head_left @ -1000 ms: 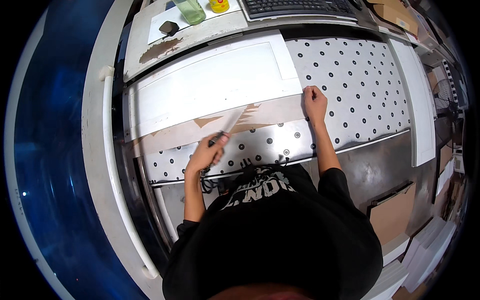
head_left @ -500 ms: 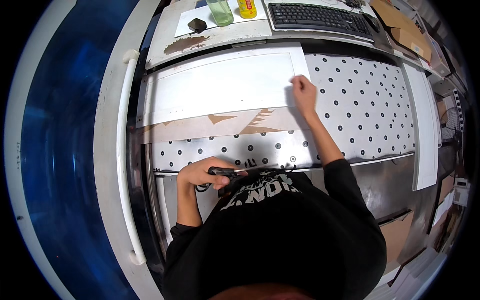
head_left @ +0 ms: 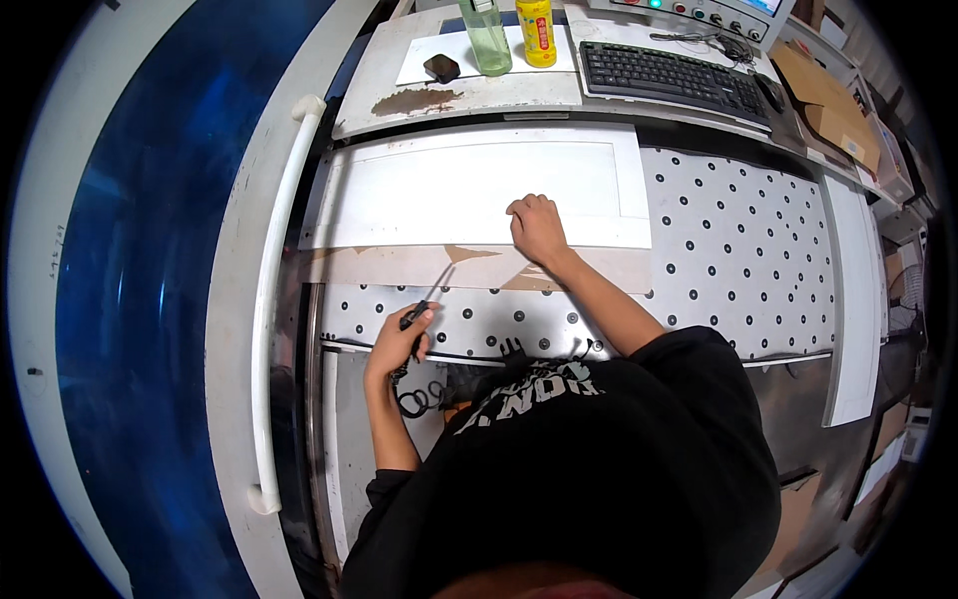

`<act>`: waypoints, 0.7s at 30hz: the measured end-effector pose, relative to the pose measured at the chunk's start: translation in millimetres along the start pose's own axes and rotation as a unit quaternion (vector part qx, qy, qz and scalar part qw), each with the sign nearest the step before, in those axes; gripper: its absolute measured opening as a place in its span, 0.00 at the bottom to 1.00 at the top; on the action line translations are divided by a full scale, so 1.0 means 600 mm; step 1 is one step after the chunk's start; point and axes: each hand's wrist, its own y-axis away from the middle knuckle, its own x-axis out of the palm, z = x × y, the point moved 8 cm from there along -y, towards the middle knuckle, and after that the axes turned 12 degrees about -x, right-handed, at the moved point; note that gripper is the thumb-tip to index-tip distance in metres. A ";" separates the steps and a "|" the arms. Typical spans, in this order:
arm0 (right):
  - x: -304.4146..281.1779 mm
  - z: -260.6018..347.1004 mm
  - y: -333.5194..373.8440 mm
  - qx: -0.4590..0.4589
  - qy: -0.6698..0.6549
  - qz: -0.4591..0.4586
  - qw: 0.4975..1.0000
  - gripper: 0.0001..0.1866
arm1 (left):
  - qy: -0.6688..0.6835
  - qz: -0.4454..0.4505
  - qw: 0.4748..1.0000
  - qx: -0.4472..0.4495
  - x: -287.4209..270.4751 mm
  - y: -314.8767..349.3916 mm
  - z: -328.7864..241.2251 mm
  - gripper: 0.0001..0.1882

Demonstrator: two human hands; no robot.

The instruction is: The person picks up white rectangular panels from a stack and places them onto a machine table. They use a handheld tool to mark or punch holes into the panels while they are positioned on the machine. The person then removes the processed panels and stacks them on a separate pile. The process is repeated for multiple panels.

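My left hand (head_left: 399, 339) grips a thin tool with a black handle and a metal tip (head_left: 427, 299); a coiled black cord hangs below it. The tip points up toward a tan strip of board (head_left: 399, 267) lying across the white dotted table (head_left: 738, 230). My right hand (head_left: 539, 228) presses flat on the lower edge of a large white panel (head_left: 469, 190) that lies just beyond the tan strip. Both forearms come out of my black shirt.
A black keyboard (head_left: 669, 75), a green bottle (head_left: 487, 35), a yellow bottle (head_left: 537, 30) and a small dark object (head_left: 441, 68) sit on the shelf behind. A white bar handle (head_left: 274, 299) and blue cover lie left. Cardboard boxes (head_left: 833, 110) stand right.
My left hand has moved up from near my chest, lifting the tool tip toward the tan strip. My right hand has slid left along the white panel's edge.
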 end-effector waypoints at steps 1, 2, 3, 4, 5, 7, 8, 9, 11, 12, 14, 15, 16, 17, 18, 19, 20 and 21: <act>-0.002 0.003 0.007 0.001 -0.004 0.003 1.000 0.07 | -0.005 0.000 1.000 -0.004 -0.003 0.004 0.004 0.24; -0.006 0.005 0.014 0.002 -0.006 0.005 1.000 0.07 | -0.007 0.013 1.000 -0.009 0.002 0.005 0.004 0.24; -0.011 0.004 0.021 0.006 -0.008 0.007 1.000 0.07 | -0.010 0.026 0.999 -0.015 0.009 0.006 0.001 0.24; -0.020 0.009 0.030 0.004 -0.013 0.009 1.000 0.07 | -0.018 0.048 0.999 -0.007 0.019 0.006 -0.006 0.24; -0.031 0.017 0.043 0.002 -0.018 0.010 1.000 0.07 | -0.025 0.069 0.997 0.002 0.032 0.005 -0.015 0.24; -0.051 0.029 0.069 0.002 -0.024 0.009 1.000 0.07 | -0.032 0.105 0.994 0.018 0.060 -0.002 -0.037 0.24; -0.060 0.034 0.084 0.006 -0.027 0.005 1.000 0.07 | -0.033 0.120 0.992 0.024 0.077 -0.008 -0.053 0.24; -0.071 0.038 0.099 0.012 -0.028 0.002 1.000 0.07 | -0.034 0.137 0.990 0.029 0.095 -0.017 -0.070 0.24; -0.095 0.049 0.127 0.015 -0.030 -0.005 0.999 0.07 | -0.060 0.158 0.984 0.058 0.135 -0.039 -0.115 0.23; -0.106 0.053 0.142 0.019 -0.032 -0.009 0.999 0.07 | -0.069 0.160 0.983 0.059 0.158 -0.051 -0.136 0.23; -0.124 0.063 0.170 0.024 -0.035 -0.011 0.999 0.07 | -0.091 0.151 0.983 0.058 0.200 -0.079 -0.170 0.24; -0.133 0.066 0.183 0.030 -0.036 -0.008 0.999 0.07 | -0.107 0.143 0.982 0.056 0.221 -0.096 -0.185 0.24; -0.144 0.071 0.195 0.037 -0.038 -0.005 0.999 0.07 | -0.111 0.141 0.982 0.052 0.240 -0.113 -0.196 0.25; -0.151 0.074 0.205 0.044 -0.041 -0.004 0.998 0.07 | -0.118 0.135 0.982 0.053 0.257 -0.126 -0.209 0.25; -0.155 0.074 0.216 0.048 -0.039 0.003 0.998 0.08 | -0.125 0.133 0.982 0.052 0.271 -0.147 -0.215 0.25; -0.161 0.073 0.224 0.048 -0.048 -0.003 0.998 0.08 | -0.136 0.133 0.980 0.052 0.283 -0.160 -0.220 0.25; -0.167 0.072 0.231 0.047 -0.057 -0.008 0.997 0.08 | -0.132 0.142 0.980 0.042 0.290 -0.165 -0.216 0.25; -0.172 0.069 0.235 0.044 -0.067 -0.012 0.997 0.08 | -0.128 0.150 0.980 0.032 0.295 -0.169 -0.212 0.25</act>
